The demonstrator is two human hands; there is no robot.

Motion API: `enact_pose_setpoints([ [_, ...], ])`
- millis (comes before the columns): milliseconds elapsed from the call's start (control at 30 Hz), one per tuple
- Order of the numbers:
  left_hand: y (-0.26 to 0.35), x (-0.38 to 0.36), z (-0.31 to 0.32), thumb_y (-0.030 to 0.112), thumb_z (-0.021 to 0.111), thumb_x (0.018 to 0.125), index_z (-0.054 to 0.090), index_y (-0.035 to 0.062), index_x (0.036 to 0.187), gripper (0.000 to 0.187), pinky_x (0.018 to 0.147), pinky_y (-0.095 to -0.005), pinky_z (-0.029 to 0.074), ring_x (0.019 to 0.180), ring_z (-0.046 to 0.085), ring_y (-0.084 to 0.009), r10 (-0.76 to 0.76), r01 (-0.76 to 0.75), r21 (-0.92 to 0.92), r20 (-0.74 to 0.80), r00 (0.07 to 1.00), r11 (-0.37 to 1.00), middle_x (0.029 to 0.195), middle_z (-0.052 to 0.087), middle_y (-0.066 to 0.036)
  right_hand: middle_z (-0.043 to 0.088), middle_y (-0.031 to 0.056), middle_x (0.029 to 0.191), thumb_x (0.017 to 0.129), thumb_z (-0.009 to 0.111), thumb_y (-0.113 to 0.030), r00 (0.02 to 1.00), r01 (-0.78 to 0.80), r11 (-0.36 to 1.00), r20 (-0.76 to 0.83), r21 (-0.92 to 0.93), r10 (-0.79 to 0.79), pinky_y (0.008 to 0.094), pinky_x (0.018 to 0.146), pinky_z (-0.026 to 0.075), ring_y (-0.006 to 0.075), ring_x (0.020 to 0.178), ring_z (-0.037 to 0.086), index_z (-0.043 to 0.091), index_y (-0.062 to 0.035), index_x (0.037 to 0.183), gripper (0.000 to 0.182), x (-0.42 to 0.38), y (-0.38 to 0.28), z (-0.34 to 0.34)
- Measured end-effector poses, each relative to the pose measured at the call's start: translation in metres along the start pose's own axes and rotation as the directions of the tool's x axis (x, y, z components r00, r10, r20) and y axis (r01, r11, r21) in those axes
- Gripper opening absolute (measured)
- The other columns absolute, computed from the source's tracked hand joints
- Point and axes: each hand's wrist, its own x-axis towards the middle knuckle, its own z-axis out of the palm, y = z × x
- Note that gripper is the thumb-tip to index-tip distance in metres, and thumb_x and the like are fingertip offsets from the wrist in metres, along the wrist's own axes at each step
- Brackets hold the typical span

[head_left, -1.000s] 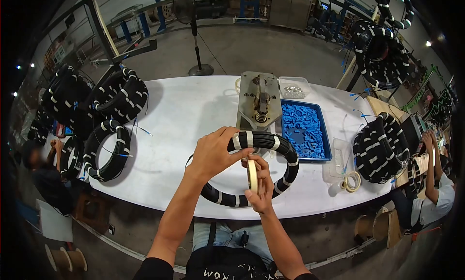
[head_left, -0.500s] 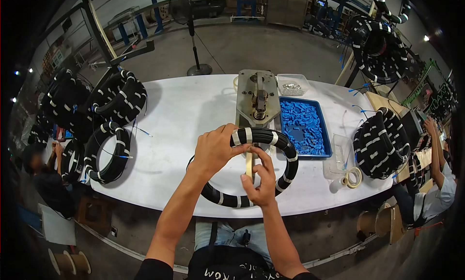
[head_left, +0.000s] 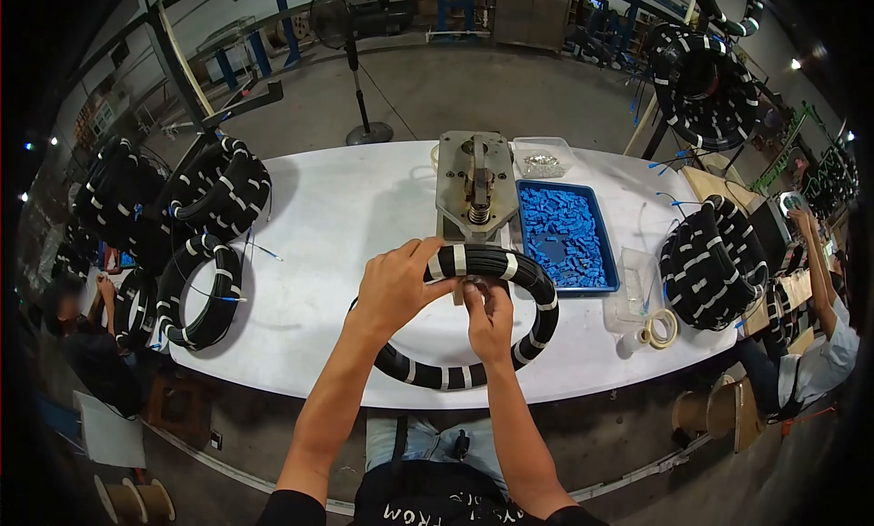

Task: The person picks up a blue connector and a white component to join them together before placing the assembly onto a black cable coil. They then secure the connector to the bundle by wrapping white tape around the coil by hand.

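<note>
A coil of black cable, wrapped at intervals with whitish tape bands, stands tilted over the front of the white table. My left hand is closed round its upper left part, thumb on the inside of the ring. Inside the ring, just under its top, my right hand has its fingers curled up against the cable. A sliver of a beige tape roll shows beside the right thumb; the fingers hide most of it. Directly behind the coil is a metal press-like fixture with a spring.
Right of the fixture sit a blue tray of small blue parts and a clear box. Tape rolls lie near the right edge, beside a cable coil stack. More coils stand left. People work at both sides.
My right hand has moved up to the coil's top, its fingers closing in and the thumb rising. The tape roll, plainly visible before, is now mostly covered. My left hand keeps its grip.
</note>
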Motion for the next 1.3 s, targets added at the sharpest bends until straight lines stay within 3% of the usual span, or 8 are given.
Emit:
enact_pose_setpoints([
  [67,0.002,0.000,-0.004,0.029,0.080,0.072,0.062,0.0114,0.113,0.048,0.062,-0.0383,0.053,0.071,0.067,-0.0300,0.028,-0.028,0.008,0.001,1.000,1.000,0.089,0.069,-0.009,0.066,0.0103,0.100,0.095,0.062,-0.011,0.998,0.060,0.995,0.027,-0.075,-0.058,0.0273,0.078,0.049,0.0150,0.086,0.060,0.059,0.0037,0.116,0.026,0.003,0.011,-0.004],
  [167,0.004,-0.001,-0.004,0.026,0.080,0.071,0.062,0.0138,0.118,0.051,0.062,-0.0379,0.053,0.071,0.066,-0.0292,0.040,-0.039,-0.018,0.022,0.999,0.999,0.090,0.068,-0.009,0.066,0.0055,0.106,0.094,0.063,-0.006,0.997,-0.034,0.945,0.070,0.326,0.012,0.0241,0.085,0.049,0.0122,0.094,0.062,0.060,0.0008,0.117,0.024,0.003,0.005,-0.002],
  [700,0.003,0.000,0.006,0.036,0.078,0.073,0.063,0.0086,0.109,0.048,0.063,-0.0388,0.054,0.073,0.067,-0.0300,0.105,-0.106,-0.010,-0.072,0.992,0.994,0.090,0.067,-0.009,0.065,0.0077,0.109,0.092,0.057,-0.001,0.966,-0.258,0.927,0.103,0.271,0.238,0.0272,0.092,0.045,0.0157,0.102,0.059,0.060,0.0007,0.117,0.025,0.002,-0.020,-0.003],
  [933,0.002,0.002,0.009,0.038,0.081,0.069,0.062,0.0063,0.108,0.053,0.073,-0.0386,0.053,0.090,0.066,-0.0284,0.236,-0.240,-0.006,-0.161,0.958,0.971,0.097,0.067,-0.007,0.055,0.0133,0.133,0.096,0.050,-0.001,0.952,-0.306,0.856,0.137,0.417,0.273,0.0323,0.103,0.044,0.0214,0.121,0.055,0.043,0.0042,0.139,0.043,-0.003,0.008,-0.011],
  [1033,0.008,0.001,0.005,0.038,0.082,0.067,0.062,0.0070,0.107,0.054,0.071,-0.0389,0.054,0.086,0.067,-0.0298,0.133,-0.134,-0.013,-0.059,0.989,0.991,0.098,0.068,-0.008,0.057,0.0126,0.129,0.097,0.051,-0.003,0.982,-0.191,0.910,0.077,0.369,0.174,0.0302,0.101,0.043,0.0191,0.118,0.055,0.048,0.0036,0.134,0.038,-0.003,0.007,-0.009],
  [1133,0.010,0.000,0.007,0.040,0.081,0.067,0.062,0.0072,0.107,0.055,0.070,-0.0383,0.054,0.086,0.067,-0.0293,0.116,-0.115,0.014,-0.061,0.991,0.993,0.096,0.068,-0.008,0.063,0.0103,0.116,0.098,0.054,-0.007,0.992,-0.111,0.953,0.084,0.283,0.091,0.0259,0.091,0.046,0.0142,0.102,0.060,0.053,0.0030,0.128,0.031,-0.001,0.004,-0.009],
  [1200,0.011,-0.001,0.007,0.040,0.081,0.068,0.062,0.0074,0.107,0.054,0.069,-0.0379,0.054,0.084,0.067,-0.0292,0.115,-0.113,0.027,-0.071,0.991,0.993,0.095,0.068,-0.008,0.065,0.0056,0.097,0.099,0.055,-0.012,0.999,-0.021,0.990,0.052,0.142,0.013,0.0221,0.075,0.048,0.0094,0.082,0.060,0.056,0.0022,0.119,0.025,-0.001,0.002,-0.006],
  [1300,0.012,-0.002,0.006,0.040,0.080,0.069,0.062,0.0077,0.107,0.053,0.067,-0.0374,0.054,0.081,0.068,-0.0290,0.119,-0.117,0.036,-0.088,0.989,0.993,0.092,0.069,-0.007,0.063,0.0032,0.085,0.099,0.054,-0.012,0.989,0.146,0.976,-0.034,0.158,-0.143,0.0217,0.061,0.045,0.0082,0.067,0.056,0.058,0.0024,0.112,0.020,-0.001,0.004,0.006],
])
